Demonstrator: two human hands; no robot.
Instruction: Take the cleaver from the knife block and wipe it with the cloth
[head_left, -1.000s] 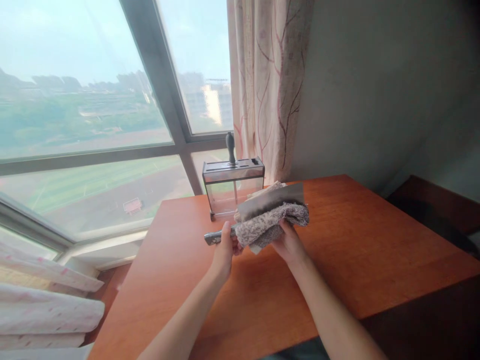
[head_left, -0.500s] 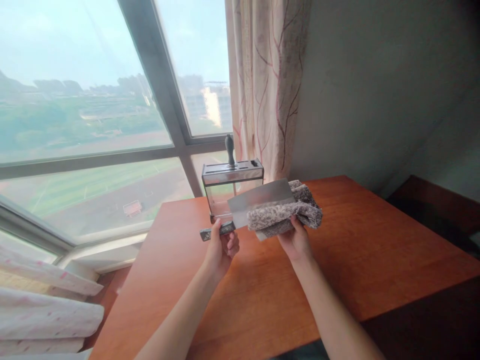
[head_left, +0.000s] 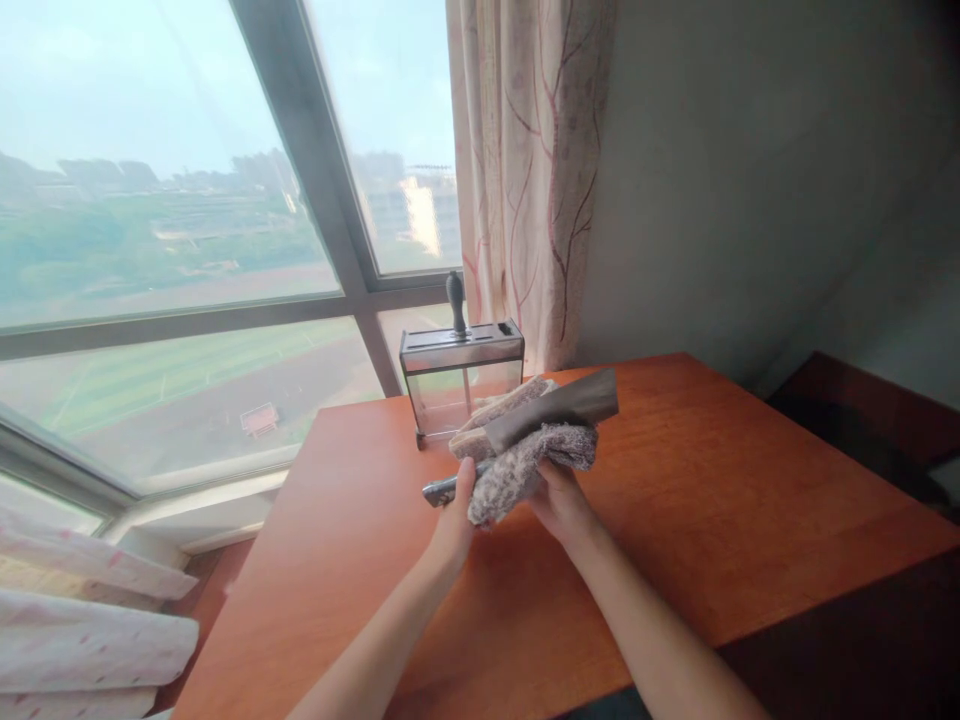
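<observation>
A cleaver with a broad grey blade and a dark handle is held above the table, its blade pointing right. My left hand is closed around the handle, whose butt end sticks out at the left. In my right hand is a fluffy grey-beige cloth, folded around the lower edge of the blade near the handle. Part of the cloth also shows behind the blade. The fingers of my right hand are mostly hidden under the cloth.
A clear-sided knife block stands at the table's far edge, a dark knife handle rising from its top. The reddish-brown table borders a window on the left and a patterned curtain behind.
The cloth has slid left along the blade towards the handle, with my right hand. The blade has turned so that it looks narrower, and its tip end now shows uncovered.
</observation>
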